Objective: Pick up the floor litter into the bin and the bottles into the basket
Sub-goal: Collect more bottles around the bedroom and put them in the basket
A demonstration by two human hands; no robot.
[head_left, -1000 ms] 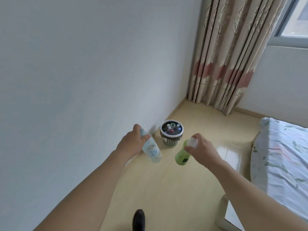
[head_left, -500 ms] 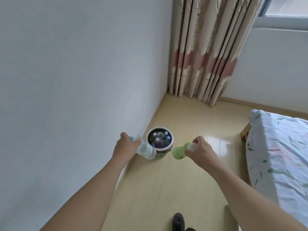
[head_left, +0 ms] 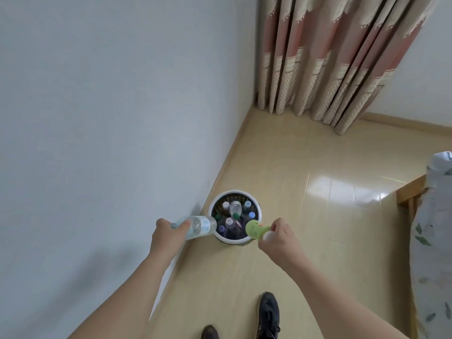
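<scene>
A round dark basket with a white rim (head_left: pixel 254 200) stands on the floor against the left wall, with several bottles upright inside. My left hand (head_left: pixel 167 236) grips a clear water bottle (head_left: pixel 201 226) by its neck end, its base over the basket's left rim. My right hand (head_left: pixel 281 237) holds a green bottle (head_left: pixel 255 228) by its white cap end, its base over the basket's right rim. Both bottles lie nearly level.
The white wall (head_left: pixel 110 143) runs along the left. Patterned curtains (head_left: pixel 330 59) hang in the far corner. A bed with a leaf-print sheet (head_left: pixel 433 241) and wooden frame fills the right side. My dark shoes (head_left: pixel 267 314) stand on the tan floor below.
I have walked closer to the basket, which now sits just beyond my hands. Both bottles have moved forward over its rim and tipped more level.
</scene>
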